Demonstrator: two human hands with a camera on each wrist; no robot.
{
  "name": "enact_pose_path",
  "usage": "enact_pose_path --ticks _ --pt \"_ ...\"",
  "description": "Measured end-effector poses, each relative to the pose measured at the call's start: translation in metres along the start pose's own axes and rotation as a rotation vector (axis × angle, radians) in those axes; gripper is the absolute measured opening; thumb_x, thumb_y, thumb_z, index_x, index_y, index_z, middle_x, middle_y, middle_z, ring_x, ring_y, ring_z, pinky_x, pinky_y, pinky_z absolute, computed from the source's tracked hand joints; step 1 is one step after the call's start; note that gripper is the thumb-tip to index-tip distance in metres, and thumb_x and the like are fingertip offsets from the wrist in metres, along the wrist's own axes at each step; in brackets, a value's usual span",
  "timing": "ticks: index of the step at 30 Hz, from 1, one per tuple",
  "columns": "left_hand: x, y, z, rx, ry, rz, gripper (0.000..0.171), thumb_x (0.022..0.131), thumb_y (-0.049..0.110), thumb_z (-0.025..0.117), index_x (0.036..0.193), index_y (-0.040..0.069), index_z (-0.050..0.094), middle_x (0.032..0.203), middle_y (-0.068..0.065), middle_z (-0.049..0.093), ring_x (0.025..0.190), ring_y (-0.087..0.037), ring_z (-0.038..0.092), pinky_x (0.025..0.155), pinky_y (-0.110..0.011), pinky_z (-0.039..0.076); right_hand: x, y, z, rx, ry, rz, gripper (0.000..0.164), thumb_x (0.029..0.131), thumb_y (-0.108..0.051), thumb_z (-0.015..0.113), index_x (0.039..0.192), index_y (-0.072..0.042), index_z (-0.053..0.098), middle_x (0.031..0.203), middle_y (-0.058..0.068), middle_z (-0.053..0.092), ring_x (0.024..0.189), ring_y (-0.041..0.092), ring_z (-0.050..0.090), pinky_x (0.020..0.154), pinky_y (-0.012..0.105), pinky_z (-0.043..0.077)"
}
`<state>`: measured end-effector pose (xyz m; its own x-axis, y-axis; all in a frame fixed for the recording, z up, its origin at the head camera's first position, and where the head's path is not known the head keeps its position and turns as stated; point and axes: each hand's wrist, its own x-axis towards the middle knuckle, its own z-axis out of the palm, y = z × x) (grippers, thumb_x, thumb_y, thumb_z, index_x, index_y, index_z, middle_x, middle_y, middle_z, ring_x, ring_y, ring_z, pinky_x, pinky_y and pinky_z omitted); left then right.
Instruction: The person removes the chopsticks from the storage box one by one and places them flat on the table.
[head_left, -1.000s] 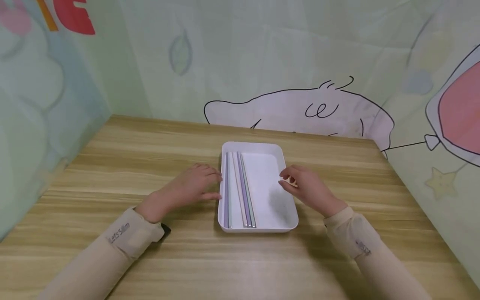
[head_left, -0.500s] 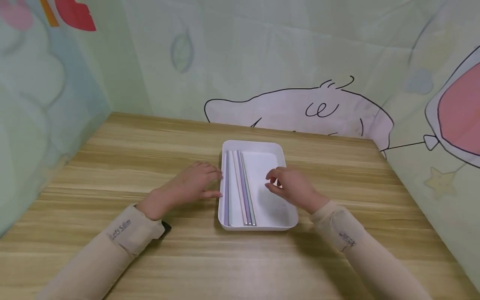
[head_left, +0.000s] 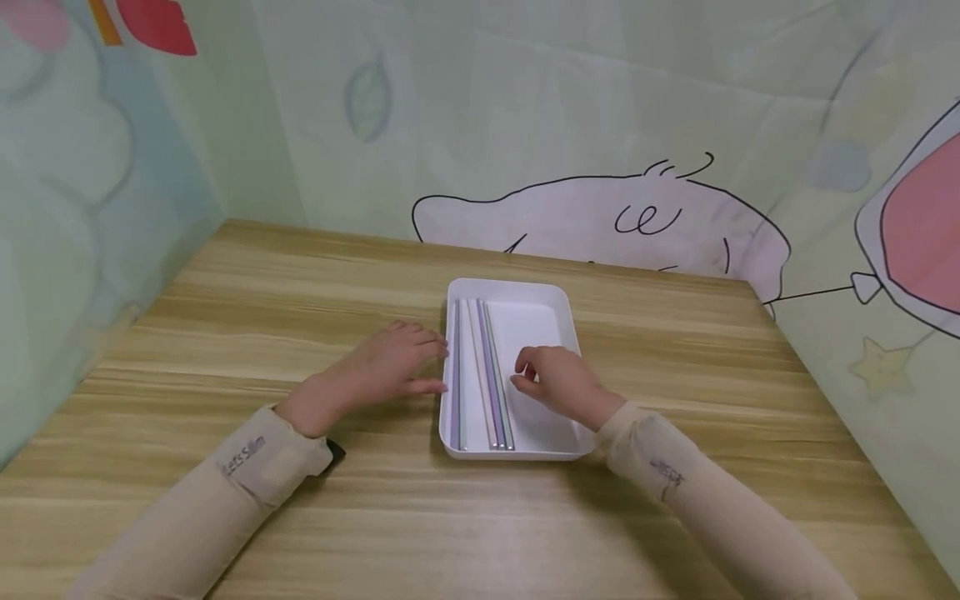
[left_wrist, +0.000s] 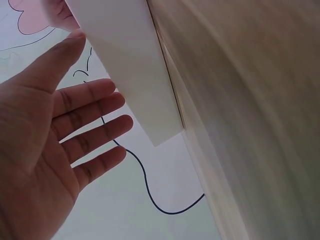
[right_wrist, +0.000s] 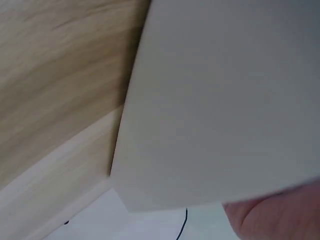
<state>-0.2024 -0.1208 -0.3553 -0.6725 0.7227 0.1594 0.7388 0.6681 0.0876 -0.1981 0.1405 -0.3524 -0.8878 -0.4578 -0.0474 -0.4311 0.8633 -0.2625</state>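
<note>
A white rectangular tray (head_left: 536,321) sits on the wood-grain table (head_left: 360,517), with slender pastel sticks lying lengthwise inside in 2 groups – the left group (head_left: 457,375) along the left wall, the slanted group (head_left: 491,375) just to its right. The left hand (head_left: 390,362) is relaxed and grips nothing, its extended fingertips at the tray's left wall. The right hand (head_left: 558,379) is over the tray's right half, fingers bent, thumb and forefinger parted – near the slanted group, grasping nothing. Behind stands a cartoon-printed backdrop (head_left: 525,100).

head view: high, forward-down | wrist views: low, close | shared: tray (head_left: 534,323)
</note>
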Motion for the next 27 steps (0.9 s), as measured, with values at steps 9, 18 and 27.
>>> enact_pose_path --ticks 9,18,27 --pt "0.002 0.000 0.000 0.008 -0.001 0.003 0.053 0.087 0.044 0.065 0.118 0.001 0.064 0.122 -0.015 0.064 0.117 -0.032 0.058 0.107 -0.050 0.041 0.006 -0.007 0.008 -0.009 -0.012 0.090 0.013 0.090 -0.021 0.062 0.087 -0.009 0.065 0.071 0.001 0.065 0.062 0.012 0.052 0.055 0.023 0.042" --pt "0.001 0.001 -0.002 0.014 -0.007 0.004 0.053 0.087 0.044 0.065 0.118 0.001 0.064 0.122 -0.015 0.064 0.118 -0.032 0.058 0.108 -0.050 0.041 0.010 -0.011 0.017 -0.013 -0.045 0.174 0.013 0.088 -0.021 0.064 0.081 -0.011 0.060 0.069 0.000 0.060 0.062 0.014 0.050 0.055 0.023 0.039" --pt "0.000 0.002 0.000 0.005 -0.004 -0.012 0.054 0.086 0.046 0.065 0.118 0.002 0.064 0.123 -0.014 0.064 0.119 -0.032 0.057 0.108 -0.049 0.041 0.014 -0.013 0.021 -0.018 -0.062 0.199 0.018 0.090 -0.024 0.061 0.078 -0.011 0.056 0.066 0.000 0.055 0.061 0.015 0.048 0.053 0.023 0.036"
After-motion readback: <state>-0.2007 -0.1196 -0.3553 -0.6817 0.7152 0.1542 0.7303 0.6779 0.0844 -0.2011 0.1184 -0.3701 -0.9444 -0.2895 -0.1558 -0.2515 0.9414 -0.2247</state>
